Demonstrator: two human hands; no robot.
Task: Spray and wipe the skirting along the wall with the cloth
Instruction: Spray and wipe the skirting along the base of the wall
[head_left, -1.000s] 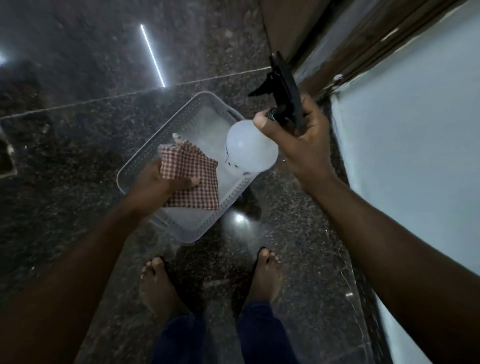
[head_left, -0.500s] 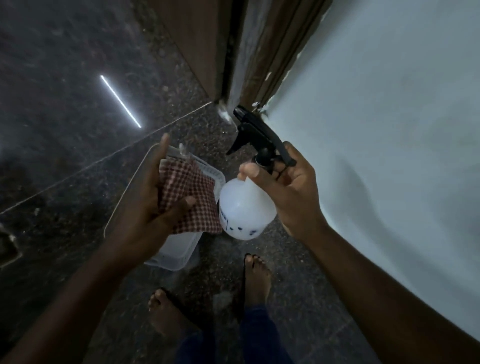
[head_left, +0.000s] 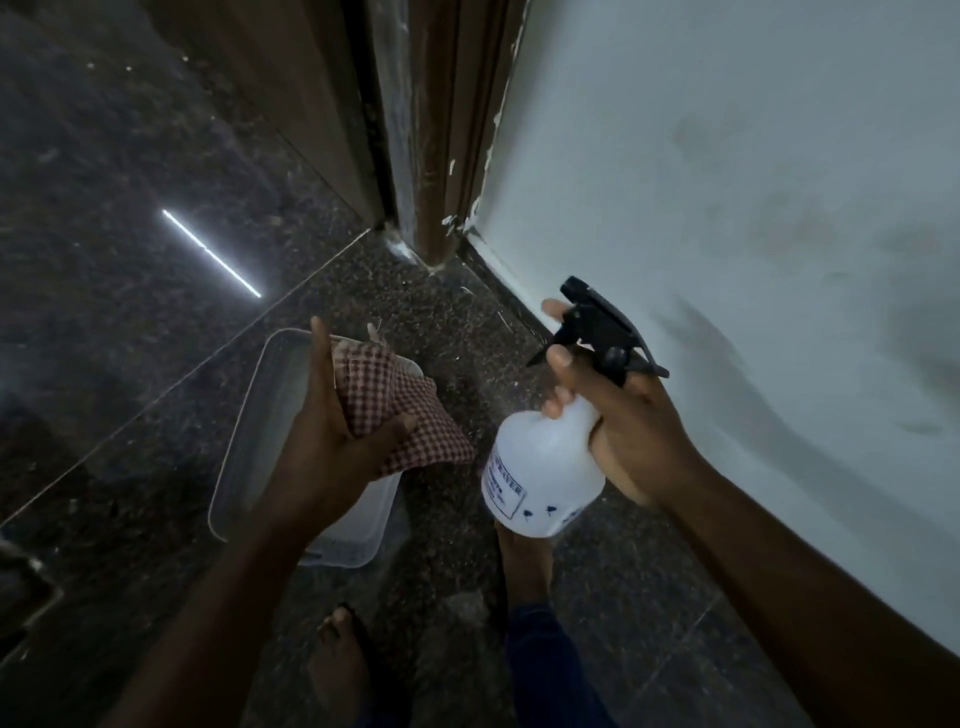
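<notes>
Overspray risk: right hand (head_left: 623, 421) grips the spray bottle (head_left: 540, 478) well above the dark skirting (head_left: 498, 288) along the right edge of the floor (head_left: 130, 312), left hand (head_left: 327, 452) clutches the checked cloth (head_left: 400, 405) (over the basket (head_left: 260, 415)), so mist may wet the wall (head_left: 727, 208) and slick that floor underfoot.

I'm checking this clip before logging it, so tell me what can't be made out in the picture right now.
Head view:
- Skirting: only a short stretch shows; the right hand and spray bottle hide the rest.
- Bottle label: print too small and blurred to read.
- Basket: inside mostly hidden by the left hand and cloth.
- Liquid level: the bottle is opaque.
</notes>
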